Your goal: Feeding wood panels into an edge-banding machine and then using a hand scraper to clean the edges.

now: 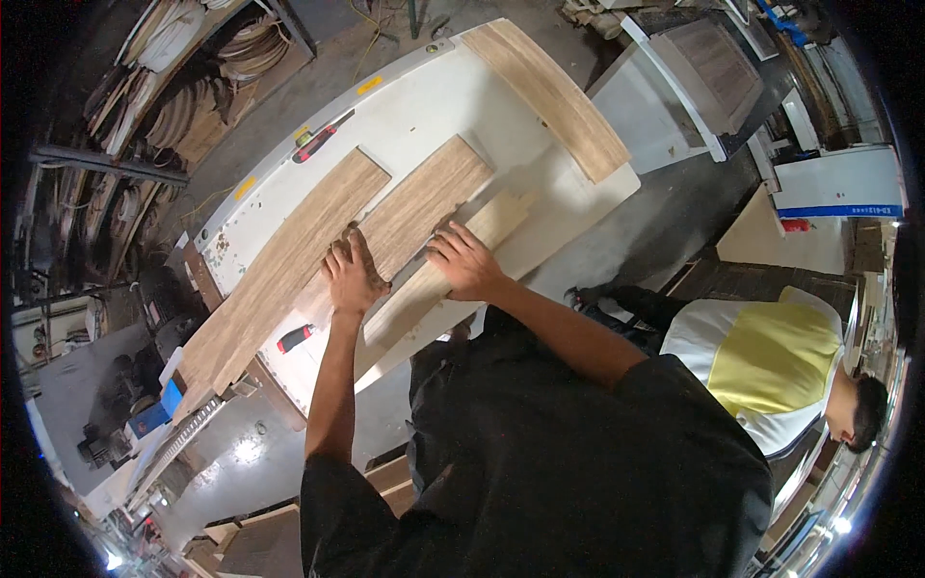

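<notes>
My left hand lies across the middle wood-grain plank, its fingers curled over the plank's far long edge and its thumb toward the near side. My right hand has its fingers bent at the near long edge of that same plank, over the paler board beside it. Under my palms the edges are partly hidden. A longer wood-grain plank lies to the left, running past the table's left end. All three rest slantwise on the white worktable.
A curved wooden panel lies along the table's far right end. Red-and-black tools lie near the far edge and by my left forearm. A co-worker in a yellow-and-white shirt is at the right. Shelves of coiled strips stand far left.
</notes>
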Available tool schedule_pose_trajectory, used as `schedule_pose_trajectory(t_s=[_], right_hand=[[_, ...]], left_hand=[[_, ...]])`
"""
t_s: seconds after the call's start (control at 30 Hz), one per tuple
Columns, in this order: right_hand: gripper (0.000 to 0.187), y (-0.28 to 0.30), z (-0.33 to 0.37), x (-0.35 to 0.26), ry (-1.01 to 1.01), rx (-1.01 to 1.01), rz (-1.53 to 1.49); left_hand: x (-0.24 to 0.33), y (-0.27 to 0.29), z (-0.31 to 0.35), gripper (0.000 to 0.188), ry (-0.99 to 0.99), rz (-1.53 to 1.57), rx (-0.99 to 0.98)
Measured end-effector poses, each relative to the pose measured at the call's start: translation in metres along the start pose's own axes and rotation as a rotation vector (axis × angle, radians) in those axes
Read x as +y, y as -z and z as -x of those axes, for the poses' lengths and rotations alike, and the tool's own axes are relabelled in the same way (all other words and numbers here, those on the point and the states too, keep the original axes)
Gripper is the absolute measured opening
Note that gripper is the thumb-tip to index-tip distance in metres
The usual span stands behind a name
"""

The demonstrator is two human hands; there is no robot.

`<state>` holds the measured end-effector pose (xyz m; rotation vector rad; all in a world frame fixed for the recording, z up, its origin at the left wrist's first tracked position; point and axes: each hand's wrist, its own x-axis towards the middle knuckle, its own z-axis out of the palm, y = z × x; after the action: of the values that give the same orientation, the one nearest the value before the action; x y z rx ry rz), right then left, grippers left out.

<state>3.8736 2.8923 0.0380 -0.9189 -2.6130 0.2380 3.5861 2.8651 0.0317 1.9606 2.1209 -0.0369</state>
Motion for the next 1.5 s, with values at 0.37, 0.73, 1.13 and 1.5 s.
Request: schedule_pose_trajectory(t_s=[0.37,0.73,1.13,1.5], right_hand=[[0.043,0.0,0.002,0.003,-0.016,0.076,-0.024],[0.07,0.009,0.002,0.003,-0.012,-0.081,-0.003],[0.091,0.016,-0.007,0.022,0.007,-0.379,-0.072],[0.137,0.067,0.03,0.193,-0.209,-0.157,-0.4]], left_hand=[[0.006,-0.02,-0.017,0.141,0.083,0.029,-0.274],[-0.008,-0.002,-0.007,0.113,0.118,0.222,-0.095],[0.018,0.001,0.136,0.04,0.071,0.251,0.153],[-0.042,-0.014,0.233,0.071,0.718,1.427,0.41]])
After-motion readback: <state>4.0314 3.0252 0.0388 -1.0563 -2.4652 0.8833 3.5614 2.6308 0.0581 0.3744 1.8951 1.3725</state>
